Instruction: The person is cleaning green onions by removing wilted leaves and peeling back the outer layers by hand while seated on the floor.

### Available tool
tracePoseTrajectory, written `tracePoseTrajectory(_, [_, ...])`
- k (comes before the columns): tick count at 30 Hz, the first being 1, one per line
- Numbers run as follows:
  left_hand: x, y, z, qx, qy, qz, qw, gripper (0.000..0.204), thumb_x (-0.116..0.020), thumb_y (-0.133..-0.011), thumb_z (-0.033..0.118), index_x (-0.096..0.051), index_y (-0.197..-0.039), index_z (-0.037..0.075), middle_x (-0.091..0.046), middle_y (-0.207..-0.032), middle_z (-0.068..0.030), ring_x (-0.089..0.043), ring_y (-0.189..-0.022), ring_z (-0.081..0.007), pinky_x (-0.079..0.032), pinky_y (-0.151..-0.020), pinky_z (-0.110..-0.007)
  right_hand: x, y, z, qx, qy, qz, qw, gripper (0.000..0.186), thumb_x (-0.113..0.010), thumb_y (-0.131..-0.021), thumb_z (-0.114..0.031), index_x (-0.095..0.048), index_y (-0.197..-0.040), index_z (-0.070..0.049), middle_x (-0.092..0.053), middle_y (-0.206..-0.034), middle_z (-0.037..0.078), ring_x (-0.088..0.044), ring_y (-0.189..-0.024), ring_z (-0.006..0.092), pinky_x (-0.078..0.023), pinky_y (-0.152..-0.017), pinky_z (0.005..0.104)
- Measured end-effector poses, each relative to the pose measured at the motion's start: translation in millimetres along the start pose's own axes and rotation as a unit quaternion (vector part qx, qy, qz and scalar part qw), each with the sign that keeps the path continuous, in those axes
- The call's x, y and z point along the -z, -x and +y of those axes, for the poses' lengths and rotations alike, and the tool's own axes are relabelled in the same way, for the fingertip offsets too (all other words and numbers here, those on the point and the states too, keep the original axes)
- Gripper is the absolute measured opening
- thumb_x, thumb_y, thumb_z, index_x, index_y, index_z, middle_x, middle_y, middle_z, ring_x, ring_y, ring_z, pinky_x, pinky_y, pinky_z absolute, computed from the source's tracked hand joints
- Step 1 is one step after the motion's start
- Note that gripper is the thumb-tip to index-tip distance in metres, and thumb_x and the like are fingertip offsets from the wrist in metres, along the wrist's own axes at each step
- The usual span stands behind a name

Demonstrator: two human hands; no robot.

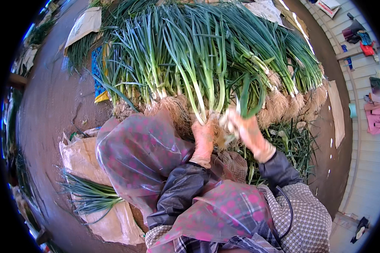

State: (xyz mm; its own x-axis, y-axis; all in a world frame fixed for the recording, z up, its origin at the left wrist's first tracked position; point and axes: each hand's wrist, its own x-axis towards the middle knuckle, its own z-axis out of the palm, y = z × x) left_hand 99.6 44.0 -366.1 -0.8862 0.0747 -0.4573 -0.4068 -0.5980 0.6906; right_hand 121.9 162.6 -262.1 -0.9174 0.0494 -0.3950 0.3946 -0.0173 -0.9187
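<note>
My left hand (203,141), which seems to wear a thin pale-orange glove, is closed around the lower white stalks of a few green onions (200,90), close to their roots. Their long green leaves point away from me, over the heap. Just to the right, my right hand (250,131) is closed, its fingers partly blurred. From its fingers a loose green onion leaf (245,99) sticks up, with pale strips by the fingertips. Behind both hands lies a wide pile of green onions (156,50), their tangled tan roots (171,109) facing me.
Leaf scraps (297,147) lie heaped right of my knees. A small bunch of green onions (90,192) rests on tan sacking (109,223) at left. Spotted clear plastic (143,147) covers my lap. A brown floor (50,105) stretches left; a white panelled wall (367,160) stands right.
</note>
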Motion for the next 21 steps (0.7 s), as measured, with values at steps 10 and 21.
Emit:
tracePoseTrajectory(10, [-5, 2, 0, -0.025, -0.149, -0.049, 0.987, 0.016, -0.064, -0.086, 0.002, -0.065, -0.101, -0.003, -0.066, -0.089, -0.0046, -0.059, -0.077, -0.0087, -0.045, -0.068, -0.019, 13, -178, 18, 0.034, 0.216, 0.270, 0.938, 0.037, -0.057, -0.091, -0.034, -0.067, -0.074, -0.002, -0.061, -0.060, 0.005, -0.057, -0.052, 0.0176, -0.045, -0.047, 0.0325])
tracePoseTrajectory(21, [-10, 7, 6, 0.010, -0.020, -0.068, 0.997, 0.033, -0.061, -0.085, -0.004, -0.055, -0.118, -0.003, -0.063, -0.094, -0.0044, -0.060, -0.079, -0.0100, -0.048, -0.069, -0.020, 41, -53, 57, -0.019, 0.341, -0.098, 0.935, 0.044, -0.071, -0.083, -0.036, -0.064, -0.110, -0.002, -0.062, -0.087, 0.001, -0.056, -0.078, 0.0148, -0.046, -0.072, 0.0297])
